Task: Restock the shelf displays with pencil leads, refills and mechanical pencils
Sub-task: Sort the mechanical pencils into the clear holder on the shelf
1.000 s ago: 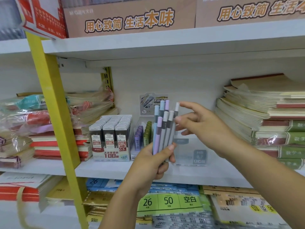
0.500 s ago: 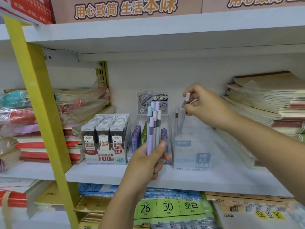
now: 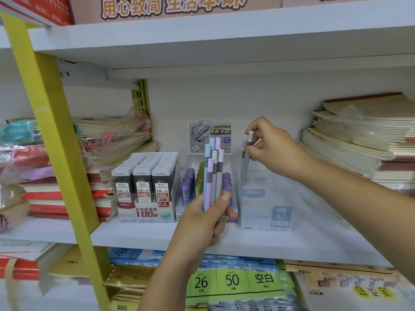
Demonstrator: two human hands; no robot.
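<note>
My left hand [image 3: 203, 217] grips a bunch of several pastel mechanical pencils [image 3: 212, 173], blue, lilac and grey, held upright in front of the shelf. My right hand [image 3: 272, 149] pinches one grey mechanical pencil [image 3: 247, 158] by its white top and holds it upright inside the clear display box [image 3: 265, 198] marked HB 0.7; another pencil stands just left of it in the box. A box of purple and green lead tubes [image 3: 190, 182] sits behind the bunch. To the left stands a box of 0.5 HB lead cases [image 3: 146, 180].
Stacks of notebooks [image 3: 359, 140] fill the right of the white shelf [image 3: 139, 236], and wrapped notebook bundles [image 3: 107, 140] lie at the left. A yellow upright post [image 3: 54, 131] crosses the left side. Packs of paper labelled 26 and 50 [image 3: 231, 281] lie on the shelf below.
One second ago my right hand was pulling a grey pencil from the bunch. It then carried that pencil right and lowered it into the clear box. The bunch in my left hand stayed upright.
</note>
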